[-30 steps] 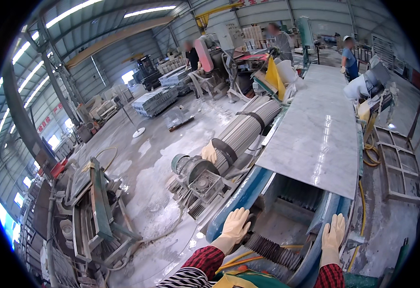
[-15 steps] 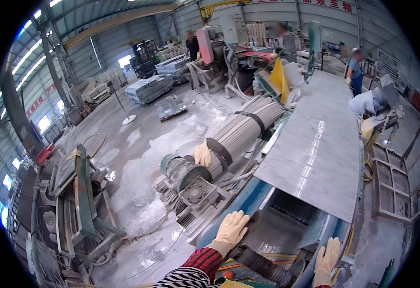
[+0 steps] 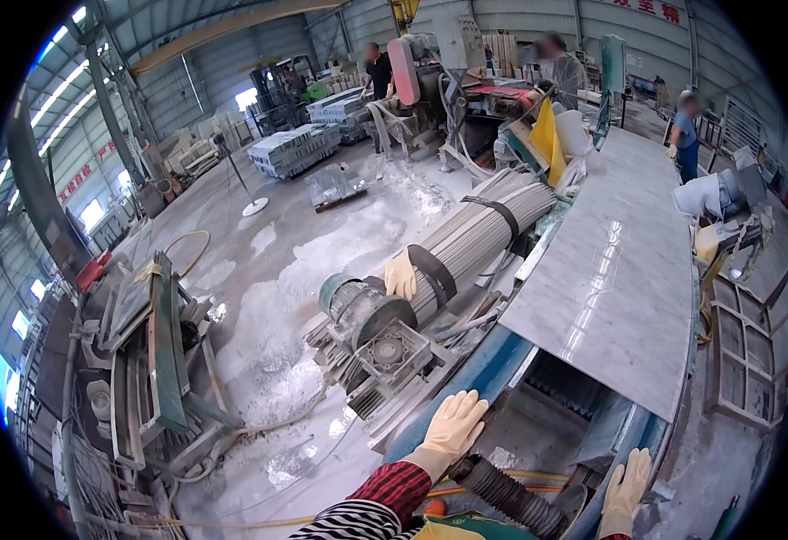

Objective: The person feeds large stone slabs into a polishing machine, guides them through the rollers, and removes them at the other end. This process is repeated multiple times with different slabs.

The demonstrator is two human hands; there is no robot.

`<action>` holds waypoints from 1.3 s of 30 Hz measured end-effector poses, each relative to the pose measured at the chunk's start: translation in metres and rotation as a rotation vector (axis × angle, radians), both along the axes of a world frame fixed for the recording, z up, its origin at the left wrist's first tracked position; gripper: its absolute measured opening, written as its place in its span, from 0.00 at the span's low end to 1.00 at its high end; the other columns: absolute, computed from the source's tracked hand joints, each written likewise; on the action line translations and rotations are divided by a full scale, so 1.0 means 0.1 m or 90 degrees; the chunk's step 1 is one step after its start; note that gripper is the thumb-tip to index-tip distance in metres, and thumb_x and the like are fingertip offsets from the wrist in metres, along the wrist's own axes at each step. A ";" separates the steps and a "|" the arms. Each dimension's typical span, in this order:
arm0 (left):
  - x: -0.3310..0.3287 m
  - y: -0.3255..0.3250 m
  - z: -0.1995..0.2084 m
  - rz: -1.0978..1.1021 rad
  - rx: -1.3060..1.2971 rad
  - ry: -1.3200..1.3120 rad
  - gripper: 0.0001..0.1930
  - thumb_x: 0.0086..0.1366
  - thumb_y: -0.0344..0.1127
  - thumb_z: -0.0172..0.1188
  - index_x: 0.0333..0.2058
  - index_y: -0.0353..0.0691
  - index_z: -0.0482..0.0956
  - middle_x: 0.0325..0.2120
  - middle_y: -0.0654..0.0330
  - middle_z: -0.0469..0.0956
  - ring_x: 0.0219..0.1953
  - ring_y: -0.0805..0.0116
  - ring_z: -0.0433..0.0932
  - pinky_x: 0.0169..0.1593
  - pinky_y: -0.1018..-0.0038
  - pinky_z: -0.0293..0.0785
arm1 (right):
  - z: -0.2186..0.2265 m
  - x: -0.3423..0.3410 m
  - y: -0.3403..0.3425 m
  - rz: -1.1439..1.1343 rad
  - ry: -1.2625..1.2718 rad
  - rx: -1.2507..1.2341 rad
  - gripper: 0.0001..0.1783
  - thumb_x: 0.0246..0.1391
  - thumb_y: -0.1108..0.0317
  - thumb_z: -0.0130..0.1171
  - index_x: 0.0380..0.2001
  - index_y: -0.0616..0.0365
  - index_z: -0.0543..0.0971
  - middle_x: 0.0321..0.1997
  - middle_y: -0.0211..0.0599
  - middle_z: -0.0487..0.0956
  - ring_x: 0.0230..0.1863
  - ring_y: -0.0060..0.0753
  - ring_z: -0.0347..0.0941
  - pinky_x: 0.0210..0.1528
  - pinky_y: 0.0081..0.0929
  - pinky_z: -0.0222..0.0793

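A large pale grey marble slab with veins lies on the blue-edged frame of a long machine in front of me. In a cream rubber glove, my left hand rests on the left blue rail, fingers stretched out and nothing in them. Also gloved, my right hand lies at the right rail with its fingers extended, holding nothing. Both hands are short of the slab's near edge. Between them shows a ribbed dark hose in the open frame.
Left of the frame sit a dusty motor and a strapped bundle of pale strips, with a loose glove on it. A metal stand is at far left. Several people work farther back, one beyond the slab. The floor looks wet.
The view has shifted slightly, so the scene sits farther right. Both hands stay on the rails, and the slab looks unmoved against the frame.
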State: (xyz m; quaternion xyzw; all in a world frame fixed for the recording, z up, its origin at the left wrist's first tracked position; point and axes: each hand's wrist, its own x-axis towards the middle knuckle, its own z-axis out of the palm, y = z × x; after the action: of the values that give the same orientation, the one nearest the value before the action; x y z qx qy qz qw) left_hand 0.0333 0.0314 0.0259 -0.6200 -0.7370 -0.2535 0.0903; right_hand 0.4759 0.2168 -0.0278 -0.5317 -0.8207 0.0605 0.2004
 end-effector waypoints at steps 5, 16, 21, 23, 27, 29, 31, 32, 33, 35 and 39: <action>0.01 -0.03 -0.01 0.005 0.009 -0.003 0.23 0.69 0.39 0.64 0.61 0.44 0.74 0.63 0.48 0.74 0.65 0.45 0.72 0.69 0.51 0.67 | -0.02 0.03 -0.02 0.022 0.001 0.048 0.32 0.69 0.75 0.50 0.76 0.59 0.67 0.83 0.57 0.59 0.83 0.59 0.52 0.84 0.45 0.46; 0.02 -0.04 0.01 0.000 -0.019 -0.014 0.23 0.69 0.38 0.64 0.60 0.43 0.75 0.62 0.46 0.74 0.65 0.42 0.72 0.69 0.49 0.66 | 0.00 -0.03 -0.11 -0.019 0.239 -0.064 0.30 0.69 0.79 0.52 0.74 0.61 0.69 0.82 0.54 0.61 0.82 0.54 0.55 0.83 0.40 0.50; 0.02 -0.08 0.01 0.010 -0.031 -0.014 0.22 0.70 0.39 0.63 0.60 0.43 0.76 0.63 0.46 0.74 0.66 0.43 0.72 0.71 0.50 0.65 | 0.07 -0.06 -0.11 -0.012 0.206 -0.098 0.27 0.75 0.74 0.49 0.75 0.60 0.68 0.85 0.45 0.57 0.84 0.41 0.53 0.81 0.30 0.50; 0.03 -0.05 -0.01 0.006 -0.022 -0.007 0.22 0.70 0.39 0.63 0.60 0.43 0.76 0.63 0.47 0.74 0.66 0.43 0.71 0.71 0.50 0.65 | -0.18 0.05 -0.03 -0.026 0.411 -0.156 0.26 0.78 0.72 0.47 0.75 0.60 0.67 0.85 0.42 0.56 0.84 0.36 0.52 0.81 0.27 0.50; 0.04 -0.08 0.01 0.001 -0.016 -0.002 0.22 0.69 0.38 0.64 0.60 0.42 0.75 0.62 0.46 0.73 0.65 0.42 0.71 0.69 0.50 0.66 | -0.42 0.12 0.05 -0.067 0.513 -0.212 0.34 0.77 0.62 0.55 0.79 0.56 0.60 0.84 0.25 0.59 0.79 0.15 0.56 0.73 0.14 0.53; 0.04 -0.14 0.01 0.009 -0.018 -0.003 0.22 0.69 0.38 0.64 0.59 0.42 0.75 0.62 0.45 0.73 0.65 0.42 0.71 0.69 0.50 0.66 | -0.26 -0.01 0.00 -0.089 0.573 -0.252 0.36 0.76 0.60 0.58 0.80 0.56 0.60 0.83 0.22 0.60 0.78 0.13 0.58 0.72 0.13 0.54; 0.03 -0.17 0.02 0.012 -0.025 -0.009 0.21 0.69 0.38 0.64 0.59 0.42 0.76 0.62 0.46 0.73 0.66 0.43 0.71 0.70 0.50 0.66 | -0.16 -0.08 -0.05 -0.107 0.648 -0.286 0.36 0.75 0.60 0.60 0.79 0.56 0.61 0.83 0.22 0.61 0.77 0.15 0.58 0.73 0.14 0.55; 0.02 -0.19 0.01 0.013 -0.033 -0.015 0.21 0.69 0.38 0.63 0.59 0.42 0.76 0.63 0.46 0.73 0.66 0.43 0.71 0.71 0.51 0.65 | -0.16 -0.09 -0.08 -0.113 0.680 -0.300 0.37 0.75 0.59 0.60 0.79 0.56 0.61 0.83 0.22 0.61 0.77 0.15 0.58 0.73 0.14 0.55; 0.01 -0.19 0.02 0.009 -0.040 -0.019 0.21 0.69 0.38 0.63 0.59 0.43 0.77 0.63 0.46 0.73 0.67 0.43 0.71 0.71 0.51 0.64 | -0.19 -0.08 -0.08 -0.101 0.654 -0.271 0.36 0.74 0.59 0.61 0.79 0.56 0.62 0.82 0.23 0.62 0.77 0.17 0.59 0.73 0.16 0.55; 0.00 -0.13 0.02 -0.002 -0.032 -0.025 0.20 0.68 0.38 0.64 0.58 0.43 0.77 0.61 0.46 0.74 0.64 0.43 0.72 0.69 0.52 0.66 | -0.31 0.00 -0.06 -0.074 0.542 -0.172 0.34 0.74 0.61 0.60 0.77 0.55 0.65 0.81 0.28 0.64 0.77 0.23 0.61 0.74 0.20 0.57; 0.08 0.03 0.13 -0.044 0.044 -0.040 0.16 0.62 0.36 0.66 0.49 0.43 0.80 0.49 0.48 0.77 0.53 0.41 0.76 0.58 0.51 0.71 | 0.28 -0.11 -0.18 -0.033 0.068 0.133 0.23 0.57 0.72 0.59 0.57 0.57 0.81 0.68 0.57 0.76 0.69 0.62 0.71 0.74 0.51 0.65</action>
State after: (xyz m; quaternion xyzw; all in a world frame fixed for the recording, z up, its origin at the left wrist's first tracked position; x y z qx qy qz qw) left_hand 0.0412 0.0345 0.0390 -0.6334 -0.7083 -0.3013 0.0801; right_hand 0.4648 0.1983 0.0001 -0.5250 -0.7965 -0.0026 0.2998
